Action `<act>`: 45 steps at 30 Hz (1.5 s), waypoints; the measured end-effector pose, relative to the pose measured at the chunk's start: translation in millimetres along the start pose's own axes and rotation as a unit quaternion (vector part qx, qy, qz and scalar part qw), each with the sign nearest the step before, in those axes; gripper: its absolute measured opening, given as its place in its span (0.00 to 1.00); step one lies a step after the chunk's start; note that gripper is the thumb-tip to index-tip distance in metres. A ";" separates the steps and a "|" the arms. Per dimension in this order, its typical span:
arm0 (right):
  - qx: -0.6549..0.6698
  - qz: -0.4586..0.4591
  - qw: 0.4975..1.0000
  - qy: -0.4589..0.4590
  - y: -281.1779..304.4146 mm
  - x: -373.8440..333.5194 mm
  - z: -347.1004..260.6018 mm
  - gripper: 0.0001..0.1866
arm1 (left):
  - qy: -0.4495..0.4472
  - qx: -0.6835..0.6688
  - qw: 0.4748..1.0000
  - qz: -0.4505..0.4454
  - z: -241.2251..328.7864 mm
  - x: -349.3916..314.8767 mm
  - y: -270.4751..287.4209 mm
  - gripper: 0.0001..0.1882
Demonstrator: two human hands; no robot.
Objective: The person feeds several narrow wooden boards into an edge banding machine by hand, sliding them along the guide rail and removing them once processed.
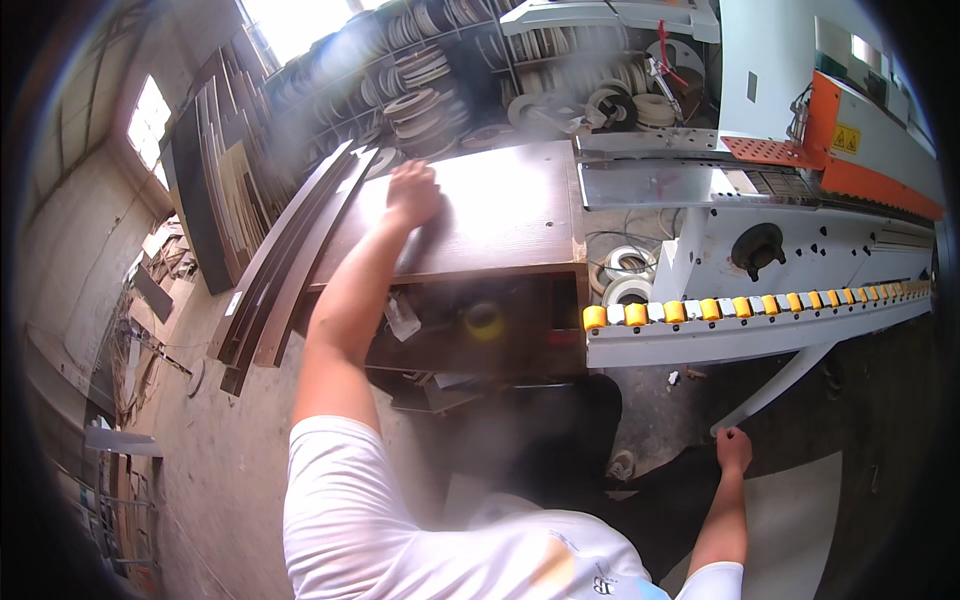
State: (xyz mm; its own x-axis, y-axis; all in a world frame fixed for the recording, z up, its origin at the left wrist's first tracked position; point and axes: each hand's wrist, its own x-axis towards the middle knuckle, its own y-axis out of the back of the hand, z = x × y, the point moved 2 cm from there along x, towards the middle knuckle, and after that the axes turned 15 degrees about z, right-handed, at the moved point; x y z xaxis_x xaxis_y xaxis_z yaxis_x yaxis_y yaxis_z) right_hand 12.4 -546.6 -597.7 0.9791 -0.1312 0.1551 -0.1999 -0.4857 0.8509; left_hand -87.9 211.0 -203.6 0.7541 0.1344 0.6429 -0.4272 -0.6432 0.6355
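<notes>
Head view: left hand curled over brown surface, right hand by white brace, can't tell if fingers grip anything; brown strips at surface's left; likely reaching, any pickup needs opening.

Left fingers: undersides hidden. Just right of them, glare washes out tabletop. Below, blurred yellow thing, kind unclear. Far right, machine cut off by top edge. Right fingers: inner side hidden.

Brown, wood-grained worktop beneath the left grip! Dark brown strips left of it, bright yellow rollers well to its right!
</notes>
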 end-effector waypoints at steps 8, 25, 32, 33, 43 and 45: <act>-0.019 -0.007 1.000 0.007 9.5 -3.3 -4.9 0.20 | 0.414 0.090 0.876 -0.229 -155.1 -108.0 25.0 0.40; -0.023 -0.006 1.000 -0.008 13.2 -13.9 -12.0 0.19 | 0.180 -0.082 0.977 -0.085 -72.5 -110.2 61.8 0.33; -0.018 -0.013 0.999 -0.038 18.6 -16.7 -7.4 0.19 | 0.058 -0.239 0.969 -0.030 24.5 -78.0 117.1 0.30; -0.023 -0.012 0.999 -0.034 19.4 -17.4 -8.3 0.19 | 0.042 -0.262 0.964 -0.020 42.3 -74.0 127.2 0.30; 0.026 0.012 0.998 -0.048 26.7 -26.2 -10.7 0.17 | -0.119 -0.370 0.914 0.116 149.6 -19.5 152.4 0.11; 0.025 0.006 0.998 -0.053 29.3 -25.9 -13.5 0.17 | -0.152 -0.379 0.903 0.134 166.7 -8.4 154.9 0.10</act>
State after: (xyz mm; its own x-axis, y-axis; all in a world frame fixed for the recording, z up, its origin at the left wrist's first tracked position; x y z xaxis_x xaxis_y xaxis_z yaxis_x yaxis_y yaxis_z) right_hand -18.3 -545.8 -570.1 0.9679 -0.2265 0.1089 -0.2155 -0.5253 0.8232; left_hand -77.2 -15.5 -181.9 0.6253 -0.2373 0.7434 -0.7469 0.0938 0.6583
